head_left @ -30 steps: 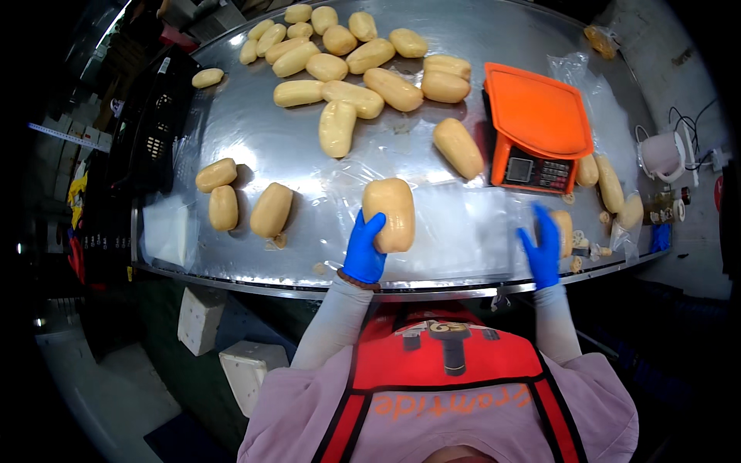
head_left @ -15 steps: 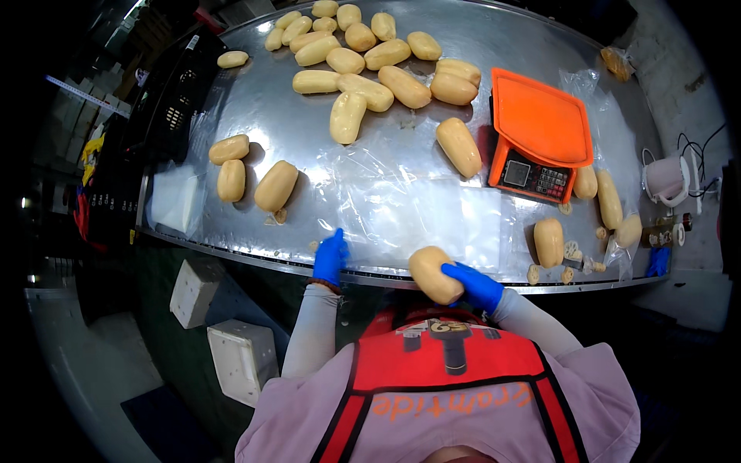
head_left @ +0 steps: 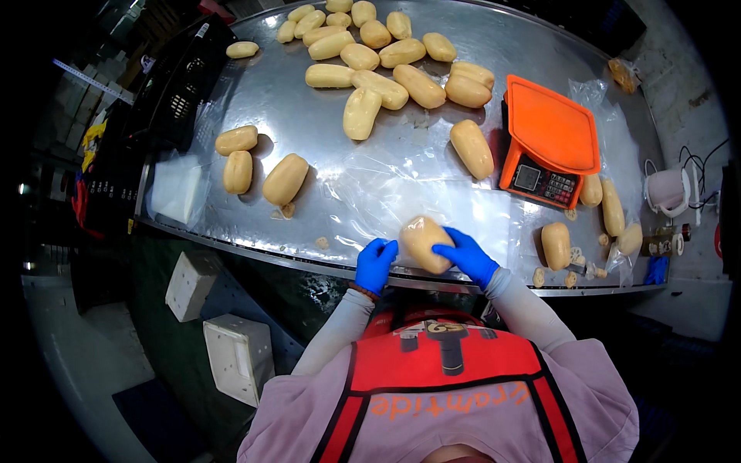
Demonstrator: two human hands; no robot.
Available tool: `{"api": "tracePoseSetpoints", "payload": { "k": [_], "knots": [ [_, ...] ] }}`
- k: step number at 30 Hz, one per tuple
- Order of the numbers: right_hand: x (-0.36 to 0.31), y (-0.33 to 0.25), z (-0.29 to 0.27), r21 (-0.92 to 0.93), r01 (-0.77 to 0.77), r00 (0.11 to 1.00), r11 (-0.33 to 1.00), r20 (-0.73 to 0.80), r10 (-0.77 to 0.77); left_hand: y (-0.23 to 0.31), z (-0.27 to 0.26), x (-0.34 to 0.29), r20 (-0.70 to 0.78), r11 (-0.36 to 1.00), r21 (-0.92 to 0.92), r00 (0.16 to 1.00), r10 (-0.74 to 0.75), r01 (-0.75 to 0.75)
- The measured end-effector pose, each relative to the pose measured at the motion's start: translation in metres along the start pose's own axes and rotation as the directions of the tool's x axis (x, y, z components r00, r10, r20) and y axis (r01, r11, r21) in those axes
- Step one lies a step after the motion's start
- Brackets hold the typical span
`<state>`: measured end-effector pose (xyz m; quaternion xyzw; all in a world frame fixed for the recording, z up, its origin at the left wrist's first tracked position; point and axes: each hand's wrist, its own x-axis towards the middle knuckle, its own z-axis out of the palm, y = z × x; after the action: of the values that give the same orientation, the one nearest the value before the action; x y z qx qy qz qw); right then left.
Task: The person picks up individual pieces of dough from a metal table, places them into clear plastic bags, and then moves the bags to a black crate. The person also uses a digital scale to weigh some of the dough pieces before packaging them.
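Both hands wear blue gloves at the near edge of a shiny steel table (head_left: 309,131). My right hand (head_left: 465,255) grips a pale yellow oblong root piece (head_left: 423,241) that looks wrapped in clear plastic. My left hand (head_left: 375,262) touches the piece's left side and the clear plastic bag (head_left: 463,208) lying flat under it. An orange scale (head_left: 549,139) stands just beyond, to the right.
Several yellow root pieces lie heaped at the far side (head_left: 370,54), a few at the left (head_left: 284,179) and some by the right edge (head_left: 556,245). A black crate (head_left: 166,100) sits at the left, white blocks (head_left: 239,355) below on the floor.
The root piece went from my left hand on the table to my right hand at the table's edge, and now sits back on the plastic bag with both hands at it.
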<state>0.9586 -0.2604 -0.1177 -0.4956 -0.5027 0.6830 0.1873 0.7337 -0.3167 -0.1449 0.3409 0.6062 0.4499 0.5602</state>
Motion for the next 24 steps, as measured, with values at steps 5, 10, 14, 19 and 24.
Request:
{"api": "tracePoseSetpoints", "payload": {
  "k": [5, 10, 14, 19, 24],
  "knots": [
    [0.0, -0.02, 0.015, 0.423, 0.057, 0.957, 0.904, -0.281, 0.071, -0.012, 0.009, -0.003, 0.098, 1.0, 0.002, 0.995, -0.016, 0.015],
    [0.0, -0.013, 0.012, -0.275, 0.162, 0.969, 0.948, -0.137, -0.205, 0.007, 0.016, -0.002, -0.004, 0.914, -0.283, 0.952, -0.306, 0.292],
    [0.008, -0.041, 0.012, 0.164, -0.099, 0.994, 0.981, -0.032, 0.105, -0.003, 0.006, 0.005, 0.182, 0.822, -0.42, 0.923, -0.34, 0.386],
    [0.037, -0.034, 0.035, 0.881, -0.05, 0.999, 0.471, 0.047, 0.018, 0.003, 0.009, 0.002, 0.282, 0.97, -0.182, 0.953, -0.107, 0.163],
    [0.067, -0.012, 0.056, 0.56, 0.139, 0.986, 0.816, -0.157, -0.061, 0.001, 0.014, 0.005, 0.197, 0.992, -0.095, 0.979, -0.062, 0.082]
  ]
}}
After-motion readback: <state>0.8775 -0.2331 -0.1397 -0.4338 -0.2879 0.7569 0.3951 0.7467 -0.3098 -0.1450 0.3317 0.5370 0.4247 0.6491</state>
